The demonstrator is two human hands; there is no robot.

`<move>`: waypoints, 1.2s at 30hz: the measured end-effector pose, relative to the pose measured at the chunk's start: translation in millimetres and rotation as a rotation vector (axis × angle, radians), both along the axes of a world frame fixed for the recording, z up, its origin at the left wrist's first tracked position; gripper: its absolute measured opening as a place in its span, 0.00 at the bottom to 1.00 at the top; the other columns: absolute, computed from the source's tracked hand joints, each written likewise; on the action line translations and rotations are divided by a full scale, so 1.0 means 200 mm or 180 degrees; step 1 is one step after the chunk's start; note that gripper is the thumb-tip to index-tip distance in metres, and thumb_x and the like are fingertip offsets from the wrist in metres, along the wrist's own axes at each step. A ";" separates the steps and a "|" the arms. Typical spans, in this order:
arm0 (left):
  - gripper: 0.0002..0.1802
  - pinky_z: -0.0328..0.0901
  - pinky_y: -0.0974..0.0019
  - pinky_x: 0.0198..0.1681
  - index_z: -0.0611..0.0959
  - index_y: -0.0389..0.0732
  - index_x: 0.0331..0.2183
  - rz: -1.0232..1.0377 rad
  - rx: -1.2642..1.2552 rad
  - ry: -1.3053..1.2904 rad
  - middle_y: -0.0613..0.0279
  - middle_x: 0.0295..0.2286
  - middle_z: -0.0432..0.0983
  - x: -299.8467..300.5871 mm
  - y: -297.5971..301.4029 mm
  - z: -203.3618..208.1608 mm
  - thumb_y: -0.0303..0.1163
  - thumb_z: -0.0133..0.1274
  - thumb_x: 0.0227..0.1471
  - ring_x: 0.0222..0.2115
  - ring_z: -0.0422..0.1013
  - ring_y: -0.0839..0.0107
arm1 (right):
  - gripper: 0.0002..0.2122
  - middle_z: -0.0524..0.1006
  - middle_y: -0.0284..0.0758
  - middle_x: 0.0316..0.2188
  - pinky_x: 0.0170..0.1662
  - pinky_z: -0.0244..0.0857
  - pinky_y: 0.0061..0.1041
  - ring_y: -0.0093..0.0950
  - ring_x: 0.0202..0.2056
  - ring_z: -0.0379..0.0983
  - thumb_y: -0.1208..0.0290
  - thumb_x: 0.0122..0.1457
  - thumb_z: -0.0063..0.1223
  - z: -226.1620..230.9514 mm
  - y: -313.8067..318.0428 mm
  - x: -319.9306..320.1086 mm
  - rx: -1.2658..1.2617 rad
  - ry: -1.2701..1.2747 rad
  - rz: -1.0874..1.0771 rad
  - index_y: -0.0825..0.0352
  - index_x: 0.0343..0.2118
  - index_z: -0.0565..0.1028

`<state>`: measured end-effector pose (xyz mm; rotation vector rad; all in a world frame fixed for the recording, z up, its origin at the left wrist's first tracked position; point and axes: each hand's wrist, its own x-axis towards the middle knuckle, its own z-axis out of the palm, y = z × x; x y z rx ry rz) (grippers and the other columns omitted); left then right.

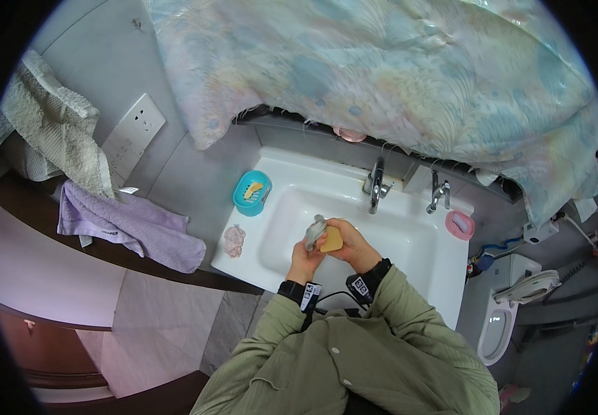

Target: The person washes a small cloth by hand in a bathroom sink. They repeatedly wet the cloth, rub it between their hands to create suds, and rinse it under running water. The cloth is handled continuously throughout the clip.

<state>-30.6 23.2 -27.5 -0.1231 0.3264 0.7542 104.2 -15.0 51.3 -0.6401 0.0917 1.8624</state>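
Observation:
Both my hands are together over the white sink basin [278,232]. My left hand [304,260] is closed around a bunched grey cloth [315,233], which sticks up above the fingers. My right hand [356,246] grips a yellow bar of soap [331,239], its fingertips reaching across to the cloth. Soap and cloth are side by side, almost touching, and the fingers partly cover both. Beyond my hands rises a chrome faucet [377,185]; I cannot make out any water running from it.
On the sink's left rim are a blue soap dish [242,207] with a yellow piece and a crumpled pink cloth [234,241]. At right are a second tap [438,191], a pink dish [459,225] and a toilet [498,332]. Towels [129,225] hang left; a patterned curtain [382,69] hangs behind.

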 end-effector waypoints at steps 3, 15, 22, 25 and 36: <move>0.25 0.63 0.57 0.47 0.73 0.38 0.41 -0.0233 0.0570 -0.0663 0.54 0.38 0.72 0.02 -0.05 0.09 0.50 0.39 0.54 0.36 0.70 0.62 | 0.10 0.73 0.38 0.25 0.21 0.64 0.23 0.27 0.19 0.69 0.66 0.56 0.44 0.06 0.05 0.01 0.0224 -0.1569 0.0628 0.69 0.35 0.68; 0.17 0.61 0.62 0.50 0.70 0.39 0.47 0.0243 0.0407 0.0440 0.56 0.44 0.68 0.10 -0.12 0.22 0.33 0.44 0.55 0.48 0.64 0.65 | 0.13 0.69 0.43 0.43 0.47 0.57 0.39 0.40 0.46 0.65 0.67 0.54 0.49 0.09 0.04 -0.17 0.2697 -0.6784 -0.0637 0.66 0.42 0.68; 0.19 0.62 0.64 0.48 0.67 0.38 0.48 0.0212 0.0581 0.0310 0.59 0.41 0.69 0.11 -0.17 0.29 0.36 0.42 0.57 0.43 0.67 0.67 | 0.15 0.70 0.44 0.42 0.51 0.56 0.41 0.44 0.44 0.66 0.64 0.54 0.49 0.02 0.04 -0.19 0.2561 -0.6399 -0.0769 0.64 0.42 0.68; 0.19 0.62 0.65 0.48 0.67 0.38 0.48 0.0264 0.0617 0.0017 0.59 0.41 0.70 0.09 -0.18 0.33 0.36 0.42 0.57 0.42 0.67 0.67 | 0.13 0.71 0.45 0.38 0.44 0.61 0.39 0.44 0.40 0.68 0.65 0.55 0.47 0.06 0.04 -0.18 0.2454 -0.6796 -0.0610 0.63 0.42 0.68; 0.18 0.62 0.66 0.48 0.67 0.41 0.47 0.0051 0.0871 0.0602 0.59 0.42 0.68 0.12 -0.16 0.23 0.40 0.37 0.59 0.44 0.66 0.70 | 0.13 0.73 0.42 0.40 0.44 0.59 0.39 0.40 0.41 0.69 0.61 0.56 0.45 -0.05 0.03 -0.21 0.1837 -0.6100 0.0099 0.60 0.41 0.66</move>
